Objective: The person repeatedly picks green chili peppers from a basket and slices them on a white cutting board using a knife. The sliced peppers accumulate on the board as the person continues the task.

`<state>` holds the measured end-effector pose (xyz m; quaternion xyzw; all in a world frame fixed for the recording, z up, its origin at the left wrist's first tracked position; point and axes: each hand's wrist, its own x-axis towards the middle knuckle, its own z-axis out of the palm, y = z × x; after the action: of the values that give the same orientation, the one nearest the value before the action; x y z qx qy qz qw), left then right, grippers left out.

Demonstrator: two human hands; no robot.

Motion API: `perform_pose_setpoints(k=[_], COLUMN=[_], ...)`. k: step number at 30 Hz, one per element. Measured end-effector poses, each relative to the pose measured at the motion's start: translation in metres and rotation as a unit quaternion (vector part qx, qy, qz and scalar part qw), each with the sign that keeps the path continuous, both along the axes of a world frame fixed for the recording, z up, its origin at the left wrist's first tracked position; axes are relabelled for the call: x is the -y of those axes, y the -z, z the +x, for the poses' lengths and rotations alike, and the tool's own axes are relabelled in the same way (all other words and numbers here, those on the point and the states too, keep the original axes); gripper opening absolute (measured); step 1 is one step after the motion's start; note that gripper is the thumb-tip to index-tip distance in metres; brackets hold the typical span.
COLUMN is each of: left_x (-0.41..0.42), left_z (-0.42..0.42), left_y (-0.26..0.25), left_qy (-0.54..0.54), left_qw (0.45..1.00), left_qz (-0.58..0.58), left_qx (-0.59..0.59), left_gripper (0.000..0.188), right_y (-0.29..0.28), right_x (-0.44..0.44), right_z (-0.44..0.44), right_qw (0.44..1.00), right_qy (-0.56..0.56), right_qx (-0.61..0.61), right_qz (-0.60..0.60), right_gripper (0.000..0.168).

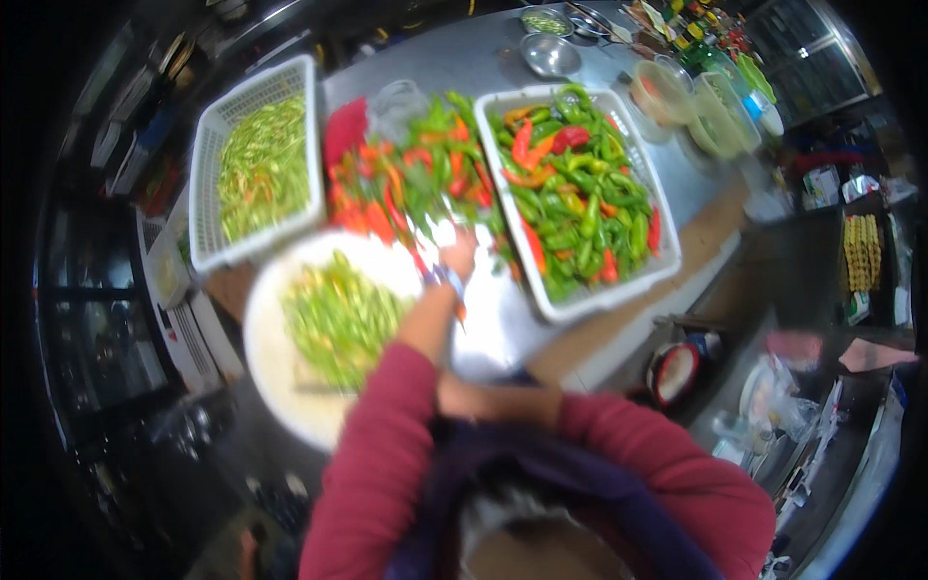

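Note:
My left hand [458, 254], blurred, reaches over the near edge of a loose heap of red and green chili peppers [395, 185] on the metal table [482, 333]. Whether its fingers grip a pepper is unclear. My right forearm [507, 404] crosses beneath the left one. Most of the right hand is hidden behind my left sleeve, beside a round white cutting board [272, 355]. Sliced green peppers [344, 319] lie piled on that board. Right of the heap, a white plastic basket [540, 286] holds whole green and red peppers [580, 196].
Back left stands a white perforated basket [206, 167] of sliced peppers [264, 174]. A red cloth or bag [346, 130] and a clear plastic bag [397, 109] lie behind the heap. Metal bowls [551, 56] and plastic tubs [660, 90] are farther back. Shelves hold goods at right.

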<state>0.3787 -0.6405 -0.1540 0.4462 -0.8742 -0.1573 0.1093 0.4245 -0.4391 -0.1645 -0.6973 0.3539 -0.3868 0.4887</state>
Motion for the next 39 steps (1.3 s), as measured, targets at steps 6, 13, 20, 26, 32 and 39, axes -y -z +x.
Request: perform_pose_setpoints(k=[6, 13, 20, 26, 32, 39], left_x=[0.013, -0.055, -0.200, -0.203, -0.197, -0.199], left_z=[0.043, 0.202, 0.314, 0.312, 0.317, 0.320], left_y=[-0.072, -0.116, -0.032, -0.032, -0.028, -0.025], left_qy=[-0.170, -0.338, -0.409, -0.313, -0.279, -0.280], left_qw=[0.937, 0.761, 0.865, 0.935, 0.946, 0.941], left_qz=[0.264, 0.254, 0.034, -0.108, -0.096, -0.122], left_qx=[-0.153, -0.492, -0.287, -0.126, -0.131, -0.145], left_gripper=[0.023, 0.023, 0.016, 0.009, 0.009, 0.010], right_y=[-0.037, -0.036, -0.089, -0.098, -0.109, -0.111], right_x=[0.034, 0.068, 0.062, 0.056, 0.070, 0.063], right_z=[0.005, -0.017, -0.011, -0.012, 0.011, 0.014], right_qw=[0.957, 0.911, 0.918, 0.900, 0.888, 0.901], right_qy=[-0.184, -0.126, -0.114, -0.130, -0.167, -0.169], right_qx=[-0.201, -0.230, -0.271, -0.384, -0.407, -0.369], right_qz=[0.097, 0.317, 0.267, 0.160, 0.133, 0.155], right_gripper=[0.025, 0.058, 0.050, 0.046, 0.045, 0.047])
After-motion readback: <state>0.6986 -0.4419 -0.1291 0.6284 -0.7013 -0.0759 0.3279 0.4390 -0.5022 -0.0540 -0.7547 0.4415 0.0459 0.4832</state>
